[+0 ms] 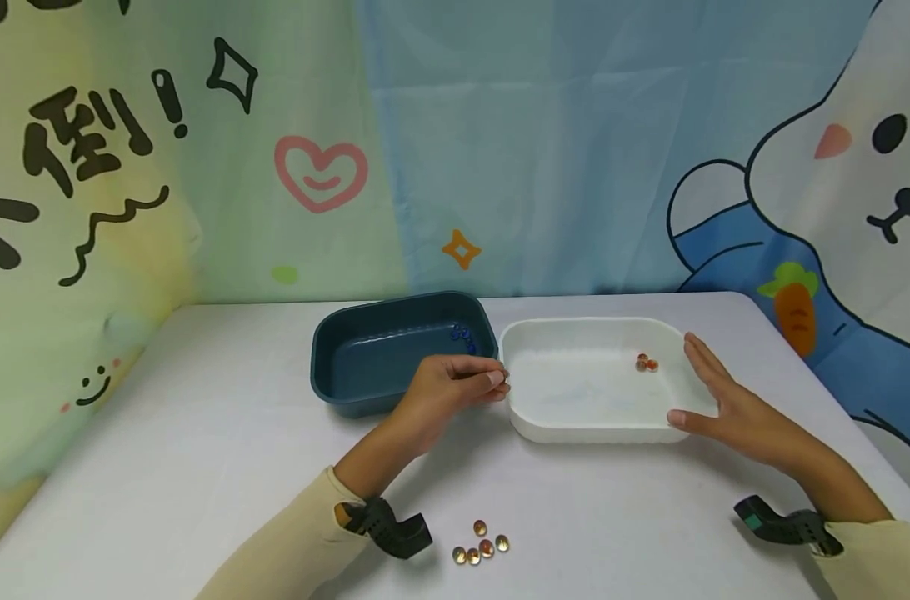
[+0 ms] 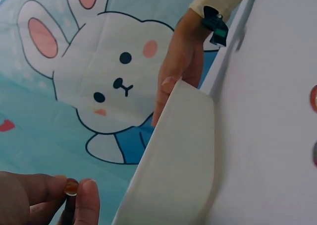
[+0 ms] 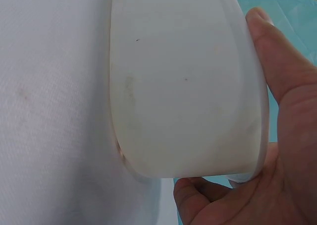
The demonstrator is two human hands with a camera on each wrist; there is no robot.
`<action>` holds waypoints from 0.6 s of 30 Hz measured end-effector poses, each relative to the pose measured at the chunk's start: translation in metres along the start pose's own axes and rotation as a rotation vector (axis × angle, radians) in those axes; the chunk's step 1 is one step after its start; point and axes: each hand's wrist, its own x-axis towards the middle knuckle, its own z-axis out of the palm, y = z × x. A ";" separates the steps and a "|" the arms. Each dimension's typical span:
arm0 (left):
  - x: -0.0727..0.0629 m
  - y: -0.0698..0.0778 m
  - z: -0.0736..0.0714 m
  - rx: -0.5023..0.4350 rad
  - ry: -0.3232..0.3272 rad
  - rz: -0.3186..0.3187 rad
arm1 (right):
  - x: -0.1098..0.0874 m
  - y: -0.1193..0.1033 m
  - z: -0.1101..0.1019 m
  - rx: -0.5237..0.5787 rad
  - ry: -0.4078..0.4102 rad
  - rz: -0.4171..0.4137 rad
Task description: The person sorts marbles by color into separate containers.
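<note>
Between thumb and fingertips, my left hand (image 1: pixel 458 385) pinches a small amber-red glass bead (image 2: pixel 72 187). It is held just outside the left end of the white tray (image 1: pixel 597 436). My right hand (image 1: pixel 740 412) touches that tray's right end, its fingers extended along the outside and its thumb (image 3: pixel 262 24) at the rim. Inside the white tray, toward the right, lies a small cluster of orange-red beads (image 1: pixel 652 365). Several amber beads (image 1: pixel 487 548) lie on the table in front, to the right of my left wrist.
A dark teal tray (image 1: pixel 350 400) stands to the left of the white one, with several blue beads (image 1: pixel 457 332) at its right end. Both trays rest on a white-covered table (image 1: pixel 200 433). A printed cloth backdrop (image 1: pixel 545 167) hangs behind the table's far edge.
</note>
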 end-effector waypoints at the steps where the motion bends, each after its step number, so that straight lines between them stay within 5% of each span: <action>1: 0.002 0.001 0.001 0.000 0.004 -0.002 | 0.000 0.000 0.000 0.003 -0.002 0.000; 18: 0.046 0.006 0.014 0.065 0.145 -0.114 | 0.000 0.001 0.000 0.005 -0.005 -0.004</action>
